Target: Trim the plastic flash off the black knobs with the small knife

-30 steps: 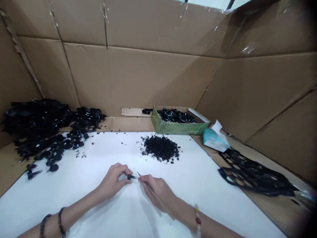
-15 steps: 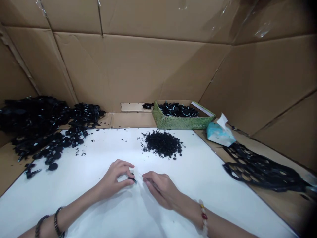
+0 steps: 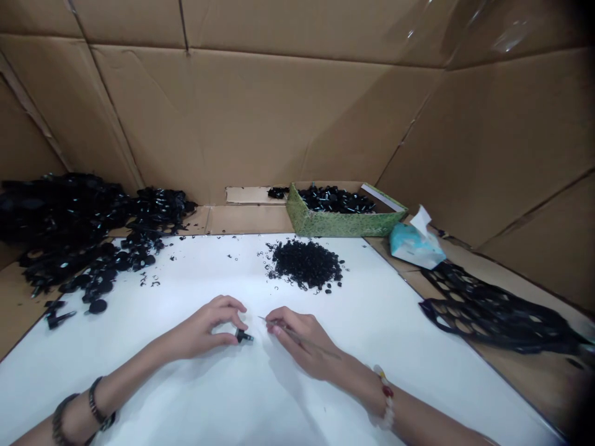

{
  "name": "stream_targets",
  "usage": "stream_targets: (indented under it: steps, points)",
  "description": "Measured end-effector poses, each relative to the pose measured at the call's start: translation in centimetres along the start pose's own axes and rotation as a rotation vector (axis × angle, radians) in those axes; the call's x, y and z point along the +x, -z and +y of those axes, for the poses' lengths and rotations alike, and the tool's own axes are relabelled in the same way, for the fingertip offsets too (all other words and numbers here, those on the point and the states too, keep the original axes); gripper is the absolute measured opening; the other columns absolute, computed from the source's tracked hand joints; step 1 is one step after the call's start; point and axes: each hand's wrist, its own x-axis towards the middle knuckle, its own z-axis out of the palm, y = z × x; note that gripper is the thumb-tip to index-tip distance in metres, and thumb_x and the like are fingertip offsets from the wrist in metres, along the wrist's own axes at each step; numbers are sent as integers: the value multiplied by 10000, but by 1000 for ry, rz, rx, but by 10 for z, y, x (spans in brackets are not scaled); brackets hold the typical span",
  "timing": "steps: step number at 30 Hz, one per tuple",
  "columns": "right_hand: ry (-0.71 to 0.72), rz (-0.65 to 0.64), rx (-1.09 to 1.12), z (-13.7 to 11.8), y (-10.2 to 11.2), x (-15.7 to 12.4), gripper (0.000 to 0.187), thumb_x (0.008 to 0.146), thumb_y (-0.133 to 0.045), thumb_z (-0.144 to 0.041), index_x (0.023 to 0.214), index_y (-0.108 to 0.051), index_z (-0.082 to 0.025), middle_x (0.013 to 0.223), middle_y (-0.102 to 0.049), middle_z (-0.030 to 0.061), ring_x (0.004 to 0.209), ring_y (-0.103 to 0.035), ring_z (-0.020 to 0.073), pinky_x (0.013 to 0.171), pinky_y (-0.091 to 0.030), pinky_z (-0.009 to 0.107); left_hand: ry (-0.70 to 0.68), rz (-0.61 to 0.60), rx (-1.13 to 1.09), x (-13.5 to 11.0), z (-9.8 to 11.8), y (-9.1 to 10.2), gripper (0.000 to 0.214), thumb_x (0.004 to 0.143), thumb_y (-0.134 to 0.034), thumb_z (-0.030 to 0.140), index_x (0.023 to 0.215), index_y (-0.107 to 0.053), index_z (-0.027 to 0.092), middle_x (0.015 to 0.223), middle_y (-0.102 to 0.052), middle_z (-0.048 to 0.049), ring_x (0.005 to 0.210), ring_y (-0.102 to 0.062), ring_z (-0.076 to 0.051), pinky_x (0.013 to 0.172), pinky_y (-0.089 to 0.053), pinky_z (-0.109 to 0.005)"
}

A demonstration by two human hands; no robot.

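Observation:
Between the thumb and fingers of my left hand point(image 3: 216, 325) is a small black round-headed part point(image 3: 244, 336) with a short shiny pin pointing right. My right hand point(image 3: 300, 341) is closed around a thin pointed metal tool point(image 3: 309, 342), held like a pen. Its tip points left towards the black part, with a gap between them. Whether the tool is a pick or a blade is too small to tell. Beyond my hands, a heap of tiny black pieces point(image 3: 305, 265) lies on the white tabletop point(image 3: 195, 396).
At the back stands a green box point(image 3: 346, 224) full of black parts. Black parts point(image 3: 60, 207) pile up on the left, with loose round ones nearer. On the right are a tissue pack point(image 3: 416, 244) and black perforated strips point(image 3: 502, 316). Cardboard walls point(image 3: 279, 118) enclose the table.
My left hand has shifted slightly left, and the black part's pin now shows more clearly. The right hand has turned a little, exposing more of the tool. The camera view has moved slightly.

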Motion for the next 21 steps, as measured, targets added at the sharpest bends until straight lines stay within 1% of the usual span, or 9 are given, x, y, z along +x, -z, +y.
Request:
stream_targets:
  steps: [3,5,8,10,12,15,18,21]
  points:
    - [42,20,-32,1,-2,0,196,937,-334,-283,1039,-482,-204,792,-627,8,670,-575,123,616,-414,237,-56,-18,-20,-1,0,0,129,799,-616,299,912,-635,241,1067,-620,-39,1030,-533,-199,922,-396,-352]
    - [129,53,-67,2,-5,0,177,928,-342,-253,1030,-473,-195,798,-627,12,665,-574,122,596,-407,231,-80,-1,-19,-1,1,-3,123,793,-621,272,906,-623,227,968,-657,-34,960,-563,-191,902,-404,-350]
    - [290,95,-151,4,-10,-1,162,901,-370,-196,1040,-452,-184,845,-629,23,616,-545,110,555,-385,229,-31,93,-81,0,-1,-11,122,788,-611,233,906,-606,205,946,-653,-42,897,-588,-177,826,-453,-313]
    - [358,109,-216,4,-11,-3,169,883,-389,-171,1042,-445,-182,847,-629,20,563,-508,103,522,-358,233,16,165,-116,1,-2,-16,121,787,-607,233,903,-602,197,944,-648,-46,879,-595,-174,788,-474,-296]
    - [389,123,-263,2,-12,-4,164,869,-394,-151,1021,-449,-178,795,-625,7,521,-476,101,496,-333,238,28,190,-99,1,-3,-18,133,776,-623,247,898,-605,196,951,-652,-49,885,-598,-179,794,-480,-303]
    - [431,160,-299,0,-13,-6,159,845,-381,-112,967,-461,-175,753,-620,-2,487,-453,94,472,-323,235,-3,171,-47,1,-2,-18,146,764,-638,256,896,-608,203,965,-660,-48,909,-600,-189,803,-487,-314]
    - [472,165,-319,-3,-13,-5,191,824,-366,-92,953,-477,-179,762,-629,-3,487,-468,90,463,-336,229,-21,165,-28,1,-1,-16,144,774,-624,257,909,-609,205,965,-668,-43,915,-607,-186,805,-497,-317]
    - [474,159,-344,-5,-13,-5,194,818,-373,-89,951,-481,-179,741,-626,-6,500,-488,96,460,-347,232,-38,168,-20,0,-1,-16,132,773,-627,259,890,-610,200,965,-673,-44,921,-612,-184,813,-499,-315]
